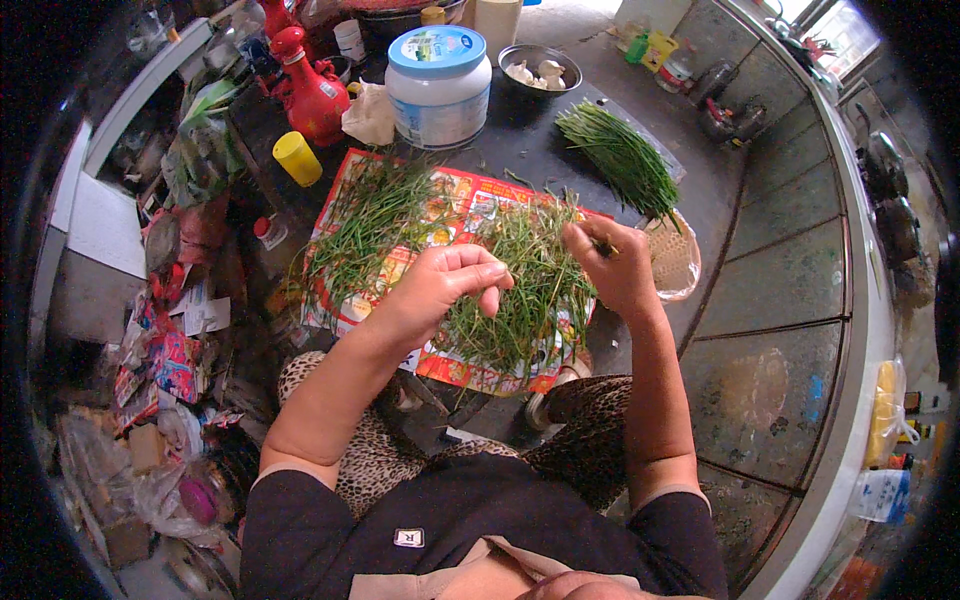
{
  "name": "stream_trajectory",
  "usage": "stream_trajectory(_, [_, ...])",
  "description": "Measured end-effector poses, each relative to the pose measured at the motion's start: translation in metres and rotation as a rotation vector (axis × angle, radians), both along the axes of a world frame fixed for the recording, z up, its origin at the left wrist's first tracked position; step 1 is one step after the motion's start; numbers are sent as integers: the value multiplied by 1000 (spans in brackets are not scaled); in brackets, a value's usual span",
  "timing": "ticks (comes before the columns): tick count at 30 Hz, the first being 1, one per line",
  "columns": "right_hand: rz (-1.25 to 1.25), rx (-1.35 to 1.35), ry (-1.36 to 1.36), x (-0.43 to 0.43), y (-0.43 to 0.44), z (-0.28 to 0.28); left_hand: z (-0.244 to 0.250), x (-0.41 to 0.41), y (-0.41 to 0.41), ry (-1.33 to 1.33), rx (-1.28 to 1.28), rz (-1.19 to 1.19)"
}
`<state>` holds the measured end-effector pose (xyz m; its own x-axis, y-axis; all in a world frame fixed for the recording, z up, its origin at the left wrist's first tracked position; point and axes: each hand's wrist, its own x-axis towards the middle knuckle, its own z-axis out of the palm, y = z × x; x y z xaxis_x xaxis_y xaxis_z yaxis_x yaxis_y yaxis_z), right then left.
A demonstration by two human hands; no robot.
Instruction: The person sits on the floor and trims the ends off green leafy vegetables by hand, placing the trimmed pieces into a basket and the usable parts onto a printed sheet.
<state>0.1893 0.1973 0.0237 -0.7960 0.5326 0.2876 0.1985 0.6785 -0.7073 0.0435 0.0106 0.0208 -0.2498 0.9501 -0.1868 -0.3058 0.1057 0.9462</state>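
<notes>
My left hand [456, 283] is over a loose pile of thin green and dried stalks [517, 322], thumb and bent fingers close together; whether a stalk is between them I cannot tell. At the pile's right edge, the fingers of my right hand [613, 262] curl around a small dark plant scrap [604, 247]. Under the pile lies a red printed sheet [442, 366] with food pictures. A second heap of grassy greens [367, 214] spreads over its left side. Beyond my right hand rests a neat bundle of garlic chives [622, 157], on clear plastic.
A white tub with a blue lid [439, 90], a metal bowl of garlic [541, 69], a red vase-shaped container [311, 97] and a yellow canister [298, 159] stand behind the sheet. A plastic-lined basket [677, 259] sits at right, near the cabinet doors [765, 375]. Clutter fills the left.
</notes>
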Motion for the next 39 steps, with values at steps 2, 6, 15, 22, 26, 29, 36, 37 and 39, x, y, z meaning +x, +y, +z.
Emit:
stream_trajectory(2, [117,-11,92,1,-2,0,-2,-1,-1,-27,0,25])
stream_trajectory(6, [297,-69,92,-6,-40,20,0,-2,-3,-55,-31,4])
stream_trajectory(15, [305,50,47,-7,-38,11,-4,-3,-2,-132,-18,-40])
stream_trajectory(22, [92,32,102,-2,-3,-5,0,-7,-4,-191,9,-10])
stream_trajectory(26, [199,-565,85,-10,-32,10,0,-6,-5,-250,12,-9])
stream_trajectory(29, [226,-849,45,-14,-45,9,5,-1,-3,-256,11,15])
stream_trajectory(36, [129,-1186,241,-18,-48,-4,-4,1,2,-285,26,-21])
stream_trajectory(37, [115,-1234,300,-19,-43,-5,-6,0,1,-274,26,-31])
stream_trajectory(39, [101,-1239,373,-19,-33,-9,-9,-1,1,-244,12,-38])
